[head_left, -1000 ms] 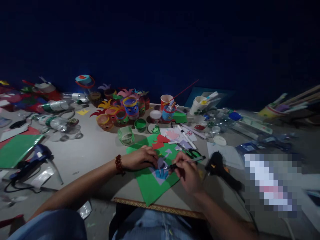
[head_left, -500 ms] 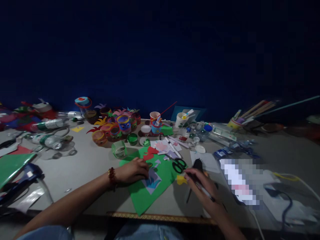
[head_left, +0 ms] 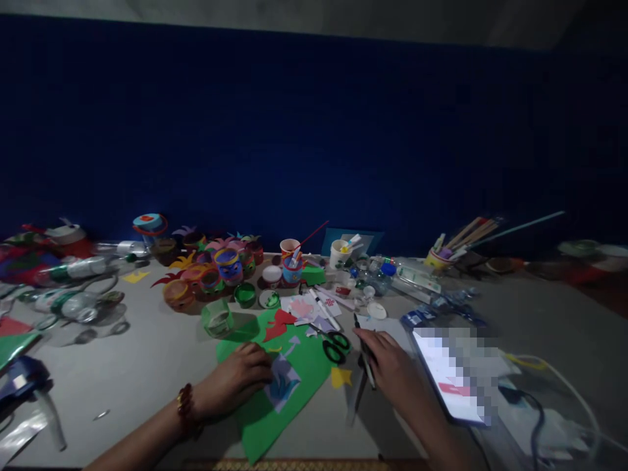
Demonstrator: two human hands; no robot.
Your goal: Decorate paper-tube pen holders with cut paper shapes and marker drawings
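Note:
My left hand (head_left: pixel 240 378) lies on the green sheet (head_left: pixel 255 435), fingers curled together over the left edge of a lavender paper piece (head_left: pixel 289 400) that carries a blue shape. Further right, my right hand (head_left: pixel 390 366) closes around a slim pen (head_left: pixel 369 373) with a dark upper end. A blurred dark tool lies under or beside that pen; its kind is unclear. Black-handled scissors (head_left: pixel 336 347) rest at the green sheet's right edge. A yellow paper scrap (head_left: pixel 341 377) sits between the scissors and my right hand. Red paper cutouts (head_left: pixel 279 324) lie on the sheet's far end.
Decorated cups (head_left: pixel 227 267) crowd the back left, near a clear green cup (head_left: pixel 217 319). Plastic bottles (head_left: pixel 76 304) and a blue glue gun (head_left: pixel 27 379) occupy the left. At right are a lit phone (head_left: pixel 451 386), cables and a cup of sticks (head_left: pixel 436 260).
The view has tilted up and shifted right. My right hand has turned its pen more upright and moved forward. My left hand stays at the lavender paper piece.

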